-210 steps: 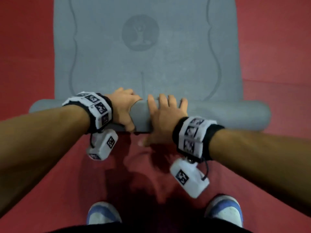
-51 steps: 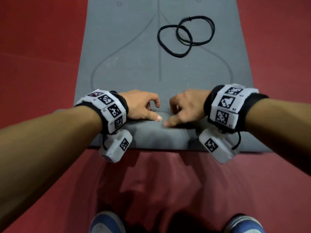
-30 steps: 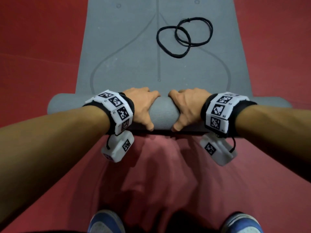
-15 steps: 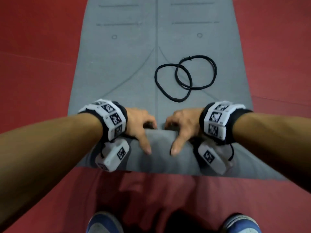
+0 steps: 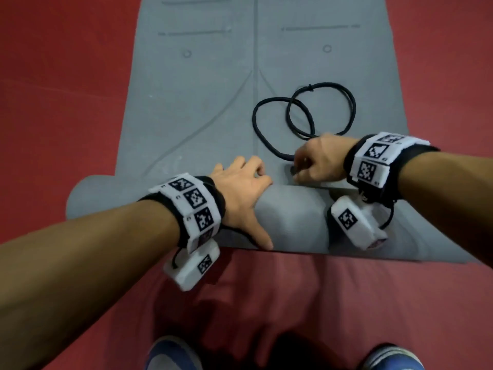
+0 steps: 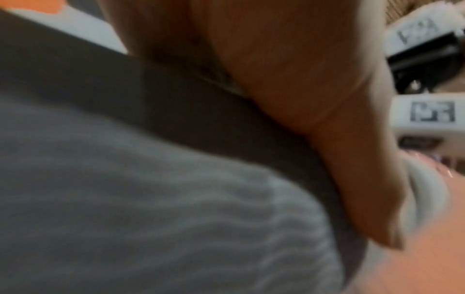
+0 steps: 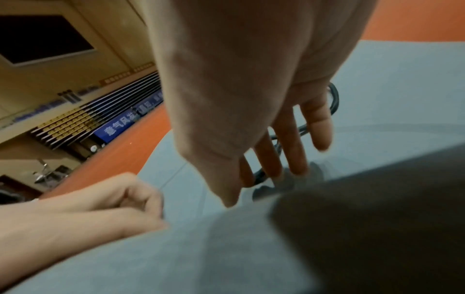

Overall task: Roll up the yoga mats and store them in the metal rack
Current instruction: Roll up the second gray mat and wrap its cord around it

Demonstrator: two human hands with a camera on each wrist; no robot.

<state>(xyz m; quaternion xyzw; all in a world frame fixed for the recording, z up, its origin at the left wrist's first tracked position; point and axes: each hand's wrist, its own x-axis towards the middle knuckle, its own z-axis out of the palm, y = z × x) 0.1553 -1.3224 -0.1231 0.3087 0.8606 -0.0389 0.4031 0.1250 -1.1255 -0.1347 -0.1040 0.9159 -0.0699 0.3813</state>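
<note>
Red floor [image 5: 66,89] flanks the mat [image 5: 200,102]; left hand [image 5: 240,193] grips its roll, right hand [image 5: 317,161] seemingly slack at the cords [image 5: 301,113].

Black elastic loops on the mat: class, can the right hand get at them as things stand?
Probably yes. The right hand is already at the near edge of the black elastic loops, with only bare grey yoga mat around them.

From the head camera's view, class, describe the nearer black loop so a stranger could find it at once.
Start at the grey yoga mat on the red floor, partly rolled at its near end. Two overlapping black cord loops lie just right of its centre line. The nearer loop is the left one, its near end reaching the right hand; the far loop has a small knot on top.
</note>
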